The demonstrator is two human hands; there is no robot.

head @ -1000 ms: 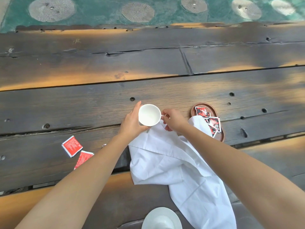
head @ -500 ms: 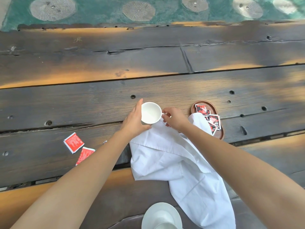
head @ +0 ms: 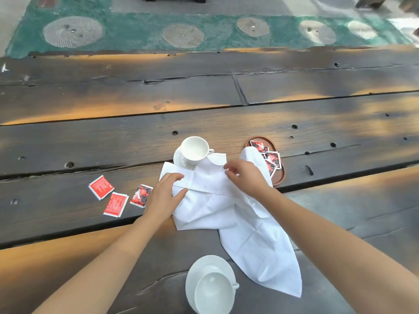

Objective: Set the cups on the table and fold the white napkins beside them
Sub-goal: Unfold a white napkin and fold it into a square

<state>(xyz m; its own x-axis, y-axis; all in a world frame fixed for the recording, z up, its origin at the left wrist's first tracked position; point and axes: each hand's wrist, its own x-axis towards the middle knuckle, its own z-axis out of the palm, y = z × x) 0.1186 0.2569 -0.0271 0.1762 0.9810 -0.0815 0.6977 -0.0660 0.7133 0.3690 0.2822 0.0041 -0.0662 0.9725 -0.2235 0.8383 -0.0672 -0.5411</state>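
A white cup (head: 194, 150) stands upright on its saucer (head: 178, 160) at the middle of the dark wooden table (head: 136, 146). A crumpled white napkin (head: 210, 207) lies just in front of it, its top edge overlapping the saucer. My left hand (head: 163, 196) rests flat on the napkin's left edge, thumb and fingers apart. My right hand (head: 246, 176) hovers over the napkin's upper right part, fingers bent, tips touching the cloth. A second white cup (head: 214, 291) sits on a saucer (head: 204, 264) at the near edge.
A brown oval tray (head: 278, 177) with red packets (head: 271, 158) lies right of the napkin, partly under it. Three loose red packets (head: 116, 203) lie on the table to the left. Beyond the far table edge is green ground with round stones (head: 182, 35).
Both hands have let go of the cup, which now stands on its saucer, and have moved back onto the napkin. The view has shifted, so more of the near cup shows.
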